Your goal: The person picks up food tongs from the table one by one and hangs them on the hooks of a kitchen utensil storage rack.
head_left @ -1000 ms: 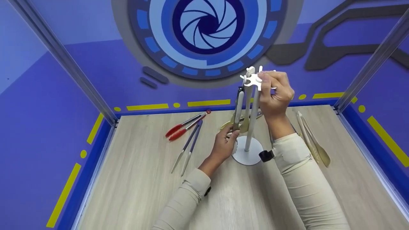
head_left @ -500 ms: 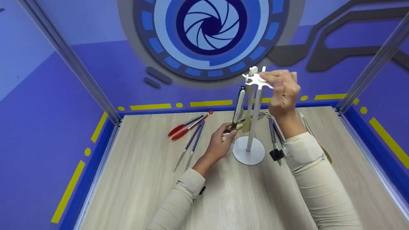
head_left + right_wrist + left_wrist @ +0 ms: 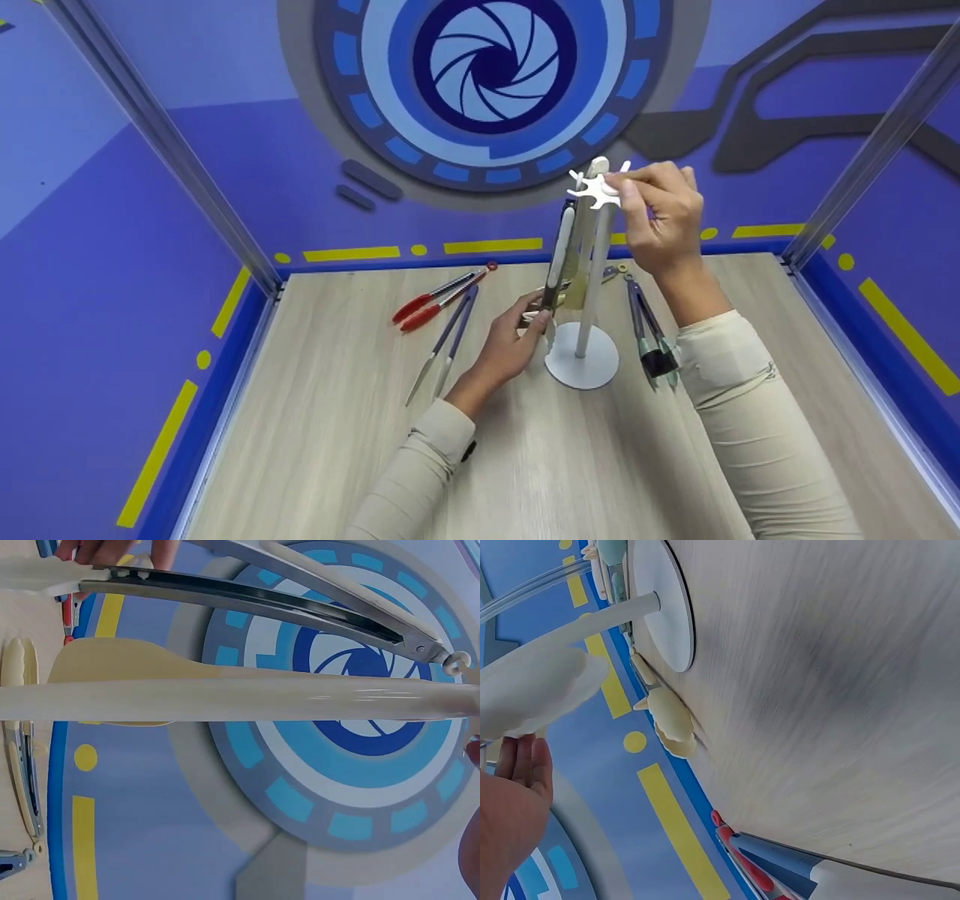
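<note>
In the head view, a white utensil stand has a hooked top [image 3: 596, 191], a slim pole and a round base [image 3: 589, 371]. My right hand [image 3: 666, 214] pinches the knob at the middle of that top. A pair of tongs [image 3: 559, 259] with white handle strips hangs beside the pole, its upper end at a hook. My left hand [image 3: 510, 337] holds it low, near the white scalloped head [image 3: 540, 690] seen in the left wrist view. A beige spatula-shaped utensil [image 3: 112, 664] hangs behind the pole in the right wrist view.
Red-tipped tongs [image 3: 439, 300] and blue-handled tongs [image 3: 450, 337] lie on the table left of the stand. Grey-and-green tongs [image 3: 645, 322] lie to the right, partly behind the right wrist strap. Cream scalloped tongs [image 3: 671, 720] lie near the back wall.
My right fingers have shifted on the stand's top and now pinch its knob. The hooks have turned a little. My left hand keeps hold of the tongs, nearly still.
</note>
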The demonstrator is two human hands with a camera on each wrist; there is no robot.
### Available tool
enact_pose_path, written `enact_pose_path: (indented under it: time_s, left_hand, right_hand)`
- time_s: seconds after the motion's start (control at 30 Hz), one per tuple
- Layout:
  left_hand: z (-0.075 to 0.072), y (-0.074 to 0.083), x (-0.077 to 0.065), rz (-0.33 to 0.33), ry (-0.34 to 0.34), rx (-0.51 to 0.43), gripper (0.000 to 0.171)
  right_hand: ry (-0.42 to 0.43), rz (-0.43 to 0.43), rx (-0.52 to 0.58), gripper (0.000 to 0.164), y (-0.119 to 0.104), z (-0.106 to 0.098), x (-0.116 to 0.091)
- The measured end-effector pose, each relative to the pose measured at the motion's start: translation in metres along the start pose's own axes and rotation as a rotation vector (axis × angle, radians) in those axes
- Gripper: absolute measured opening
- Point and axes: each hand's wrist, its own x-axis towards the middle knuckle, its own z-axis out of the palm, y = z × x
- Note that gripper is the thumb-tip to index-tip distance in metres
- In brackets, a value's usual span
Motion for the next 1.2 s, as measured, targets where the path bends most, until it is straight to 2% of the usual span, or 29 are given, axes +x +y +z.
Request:
enact_pose_path:
  time_s: [0.27,0.43,0.7,0.83,1.03,1.2]
  left_hand:
    - [-0.006,-0.002,-0.004,-0.012,0.025,0.03,0.043]
    - [-0.013,-0.007,-0.008,-0.006,0.052,0.015,0.043]
    - [-0.023,-0.017,-0.015,-0.008,0.16,0.02,0.034]
    - [-0.029,-0.021,-0.021,-0.014,0.181,0.026,0.032]
    - [-0.038,-0.027,-0.031,-0.05,0.174,0.033,0.035]
    - [-0.044,-0.036,-0.037,-0.102,0.197,0.029,0.036]
  right_hand:
    - [-0.071,-0.027,-0.042,0.033,-0.004,-0.004,0.008]
    - [-0.077,-0.039,-0.044,0.031,-0.005,-0.003,0.012]
    - [-0.116,-0.052,-0.06,0.029,-0.004,-0.007,0.016]
    - [-0.148,-0.054,-0.08,0.03,-0.002,-0.009,0.018]
    - [-0.127,-0.04,-0.052,0.029,0.0,-0.009,0.016]
    - [-0.094,0.012,-0.007,0.026,0.001,-0.005,0.011]
